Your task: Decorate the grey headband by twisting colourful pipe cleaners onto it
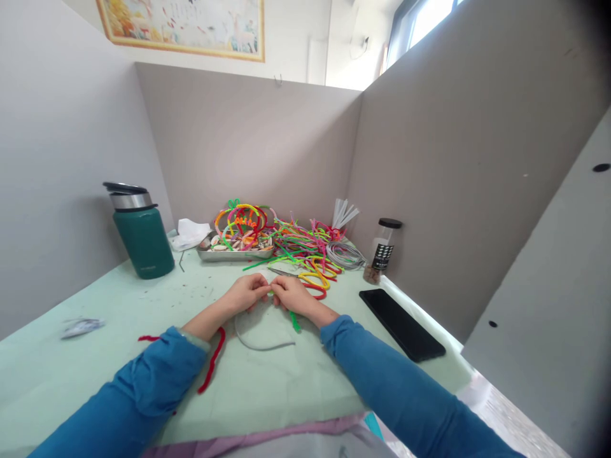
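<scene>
My left hand and my right hand meet over the table with their fingertips pinched together. A bit of light green shows between the fingers. From beneath my right hand hangs the end of a green pipe cleaner. A thin grey cord runs out from under my left hand and curves to the right across the table. How the cord and pipe cleaner join is hidden by the fingers. A red pipe cleaner lies under my left forearm. Just beyond my hands are scissors with yellow and red handles.
A metal tray of small pieces and colourful rings stands at the back, beside heaped pipe cleaners and coiled grey cord. A green bottle is left; a clear jar and black phone are right. Grey partitions surround the table.
</scene>
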Demonstrator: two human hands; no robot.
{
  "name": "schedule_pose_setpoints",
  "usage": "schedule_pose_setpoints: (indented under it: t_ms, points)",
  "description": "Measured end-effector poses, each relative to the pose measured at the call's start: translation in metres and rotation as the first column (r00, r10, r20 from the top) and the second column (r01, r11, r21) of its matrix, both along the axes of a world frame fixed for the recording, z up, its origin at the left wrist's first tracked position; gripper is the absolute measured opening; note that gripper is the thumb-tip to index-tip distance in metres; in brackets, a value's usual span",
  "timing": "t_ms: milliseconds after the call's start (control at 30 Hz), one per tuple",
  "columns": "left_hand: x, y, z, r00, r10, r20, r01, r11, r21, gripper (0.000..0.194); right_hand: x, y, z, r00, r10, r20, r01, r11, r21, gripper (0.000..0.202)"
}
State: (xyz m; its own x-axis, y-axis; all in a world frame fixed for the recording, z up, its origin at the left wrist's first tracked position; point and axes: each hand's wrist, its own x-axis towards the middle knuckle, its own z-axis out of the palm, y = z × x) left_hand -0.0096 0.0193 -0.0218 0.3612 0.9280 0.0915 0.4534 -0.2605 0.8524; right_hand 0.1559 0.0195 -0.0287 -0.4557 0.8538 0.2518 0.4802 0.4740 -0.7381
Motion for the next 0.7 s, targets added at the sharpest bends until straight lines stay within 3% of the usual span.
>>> schedule_pose_setpoints:
  t_ms: [700]
  points:
    - [0.0008,-0.0018,0.0013,1.000,-0.005,-0.002,0.005,1.000,-0.002,0.029,0.0006,-0.0021,0.0022,1.000,0.009,0.016,-0.009,1.000,-0.005,0.021]
